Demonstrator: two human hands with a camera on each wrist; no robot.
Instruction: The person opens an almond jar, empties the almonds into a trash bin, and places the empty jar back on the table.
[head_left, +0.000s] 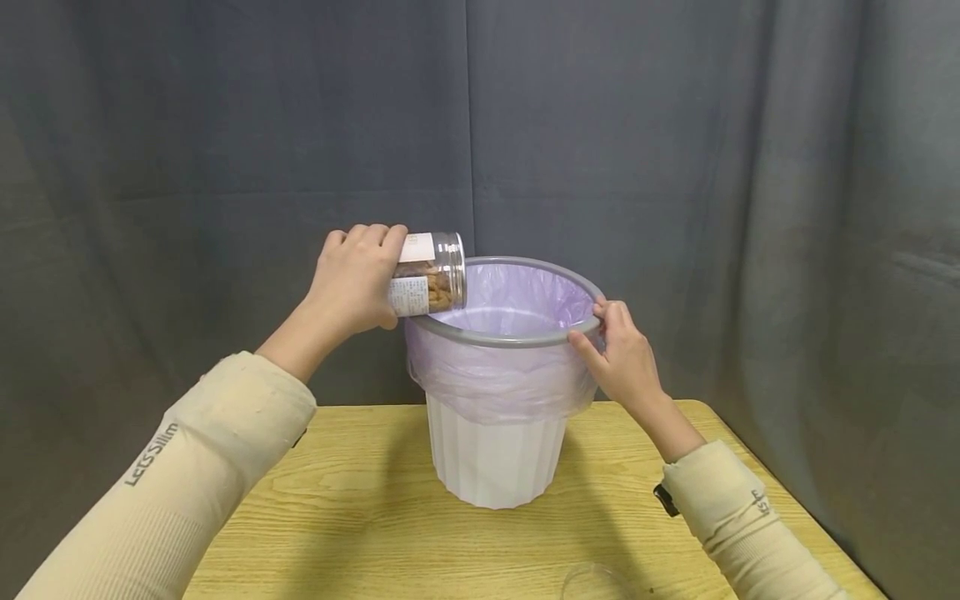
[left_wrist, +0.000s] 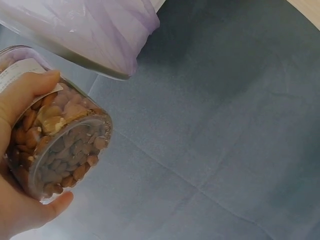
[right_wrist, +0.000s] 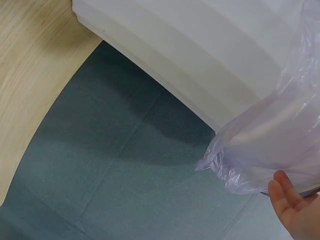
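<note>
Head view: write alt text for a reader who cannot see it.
A person's left hand grips a clear jar of brown nuts, tipped on its side with its open mouth over a white bin lined with a pale purple bag. The right hand holds the bin's grey rim. The bin stands on a wooden table before a grey curtain.

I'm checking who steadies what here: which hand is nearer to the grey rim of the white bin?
Right. The right hand grips the grey rim of the white bin on its right side; the left hand holds a clear jar of nuts tilted above the rim's left edge.
</note>
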